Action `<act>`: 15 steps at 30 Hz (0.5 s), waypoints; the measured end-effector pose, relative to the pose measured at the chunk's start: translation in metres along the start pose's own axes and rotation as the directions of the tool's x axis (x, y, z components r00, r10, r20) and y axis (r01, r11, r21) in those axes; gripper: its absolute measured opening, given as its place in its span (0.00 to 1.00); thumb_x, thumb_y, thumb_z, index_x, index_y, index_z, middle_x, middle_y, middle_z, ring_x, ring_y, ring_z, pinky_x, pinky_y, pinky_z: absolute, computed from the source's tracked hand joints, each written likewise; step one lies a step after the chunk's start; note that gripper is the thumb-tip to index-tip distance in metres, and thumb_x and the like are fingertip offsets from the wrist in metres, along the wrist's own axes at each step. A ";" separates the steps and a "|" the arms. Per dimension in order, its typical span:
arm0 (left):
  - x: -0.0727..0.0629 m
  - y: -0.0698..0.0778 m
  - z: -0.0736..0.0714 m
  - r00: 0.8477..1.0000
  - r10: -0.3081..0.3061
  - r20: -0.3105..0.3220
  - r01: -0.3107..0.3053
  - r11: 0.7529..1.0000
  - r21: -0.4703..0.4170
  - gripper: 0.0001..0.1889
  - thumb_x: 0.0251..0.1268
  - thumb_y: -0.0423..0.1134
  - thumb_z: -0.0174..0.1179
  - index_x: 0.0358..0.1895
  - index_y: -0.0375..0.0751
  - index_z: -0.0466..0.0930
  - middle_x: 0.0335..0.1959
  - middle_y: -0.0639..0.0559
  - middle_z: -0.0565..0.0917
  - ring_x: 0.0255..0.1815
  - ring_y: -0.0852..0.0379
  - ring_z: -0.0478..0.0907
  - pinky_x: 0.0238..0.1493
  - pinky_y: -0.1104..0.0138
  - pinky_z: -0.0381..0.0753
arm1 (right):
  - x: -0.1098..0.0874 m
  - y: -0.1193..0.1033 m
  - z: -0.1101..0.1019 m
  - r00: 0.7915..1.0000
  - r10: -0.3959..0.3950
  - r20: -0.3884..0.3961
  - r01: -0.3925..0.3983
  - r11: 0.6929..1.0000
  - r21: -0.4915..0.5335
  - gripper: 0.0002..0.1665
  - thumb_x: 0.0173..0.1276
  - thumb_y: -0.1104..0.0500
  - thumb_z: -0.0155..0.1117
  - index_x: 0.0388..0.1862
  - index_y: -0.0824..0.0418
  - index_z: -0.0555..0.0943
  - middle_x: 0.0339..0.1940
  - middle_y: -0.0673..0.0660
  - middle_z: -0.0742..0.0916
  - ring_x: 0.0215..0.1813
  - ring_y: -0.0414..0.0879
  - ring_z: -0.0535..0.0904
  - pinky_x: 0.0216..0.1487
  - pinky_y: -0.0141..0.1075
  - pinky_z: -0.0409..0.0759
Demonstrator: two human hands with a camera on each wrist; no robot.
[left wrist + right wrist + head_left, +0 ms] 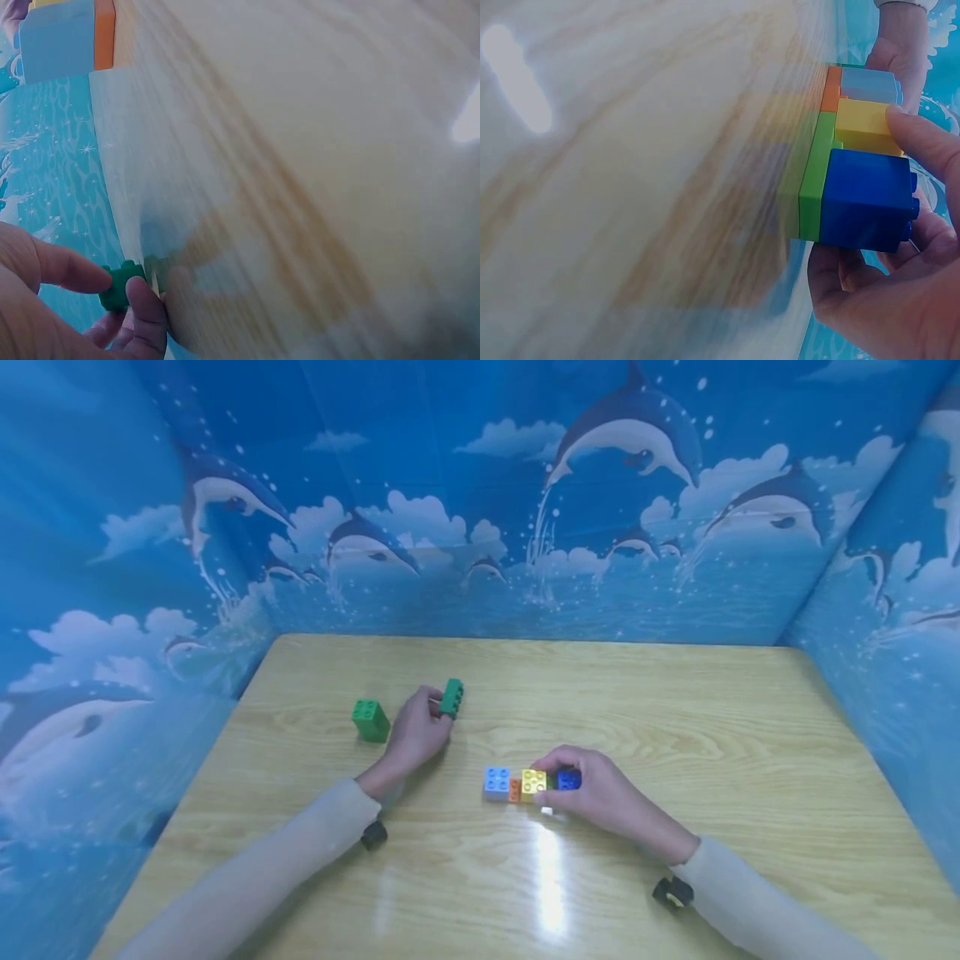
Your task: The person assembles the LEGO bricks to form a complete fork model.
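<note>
My left hand (420,727) pinches a dark green toy building brick (452,698) between thumb and fingers; its studs face right in the head view. The left wrist view shows this brick (120,287) close to the tabletop. Near the middle of the table, my right hand (596,789) grips the yellow brick (533,783) of a joined row, thumb on the near side, fingers on the far side. A light blue brick (497,782) and a yellow one stand on a flat orange brick (831,88) and a flat light green brick (817,184). A dark blue brick (866,199) tops the other end.
A green block (371,721) with studs on top stands left of my left hand. The wood-grain table (712,710) is bordered by blue dolphin-print sheets (450,585) at the back and sides. A bright light reflection lies on the near tabletop.
</note>
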State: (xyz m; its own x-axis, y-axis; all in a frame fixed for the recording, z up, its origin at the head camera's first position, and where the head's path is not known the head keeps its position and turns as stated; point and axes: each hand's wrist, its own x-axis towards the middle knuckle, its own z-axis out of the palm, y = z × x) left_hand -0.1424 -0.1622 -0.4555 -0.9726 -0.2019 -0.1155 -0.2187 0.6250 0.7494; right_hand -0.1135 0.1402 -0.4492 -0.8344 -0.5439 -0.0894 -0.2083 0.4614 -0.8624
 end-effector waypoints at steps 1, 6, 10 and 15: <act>0.000 0.000 0.000 1.000 0.003 0.001 -0.003 1.000 0.005 0.22 0.75 0.31 0.62 0.69 0.34 0.75 0.55 0.39 0.82 0.55 0.43 0.82 0.55 0.51 0.85 | 0.000 0.000 0.000 1.000 0.001 0.000 -0.001 1.000 0.002 0.20 0.65 0.56 0.85 0.55 0.54 0.90 0.52 0.48 0.90 0.58 0.49 0.85 0.63 0.51 0.84; 0.001 0.003 0.001 1.000 -0.021 0.023 0.021 1.000 -0.002 0.27 0.73 0.38 0.69 0.70 0.35 0.73 0.60 0.39 0.80 0.59 0.41 0.79 0.58 0.49 0.83 | -0.001 0.001 -0.001 1.000 -0.003 -0.002 0.003 1.000 -0.003 0.21 0.65 0.55 0.85 0.55 0.53 0.90 0.52 0.47 0.90 0.58 0.49 0.84 0.64 0.51 0.84; 0.004 0.004 0.001 0.999 -0.031 0.042 0.032 0.999 -0.017 0.30 0.75 0.49 0.71 0.69 0.35 0.71 0.59 0.38 0.79 0.57 0.41 0.80 0.55 0.48 0.83 | -0.001 0.001 -0.001 1.000 -0.012 0.002 0.012 1.000 -0.006 0.20 0.65 0.55 0.85 0.55 0.53 0.90 0.52 0.47 0.90 0.57 0.48 0.85 0.63 0.51 0.84; 0.010 0.004 0.001 0.999 -0.039 0.032 0.038 0.999 0.005 0.25 0.78 0.46 0.68 0.67 0.36 0.74 0.54 0.40 0.81 0.53 0.43 0.81 0.51 0.51 0.83 | 0.000 0.002 -0.001 1.000 -0.024 0.011 0.024 1.000 -0.003 0.20 0.66 0.55 0.85 0.55 0.54 0.89 0.51 0.48 0.90 0.56 0.48 0.85 0.62 0.50 0.84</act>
State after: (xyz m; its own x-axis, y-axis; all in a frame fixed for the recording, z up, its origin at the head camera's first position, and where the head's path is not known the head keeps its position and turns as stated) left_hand -0.1532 -0.1607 -0.4546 -0.9655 -0.2015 -0.1651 -0.2562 0.6203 0.7413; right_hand -0.1141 0.1421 -0.4505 -0.8237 -0.5622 -0.0742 -0.2295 0.4501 -0.8630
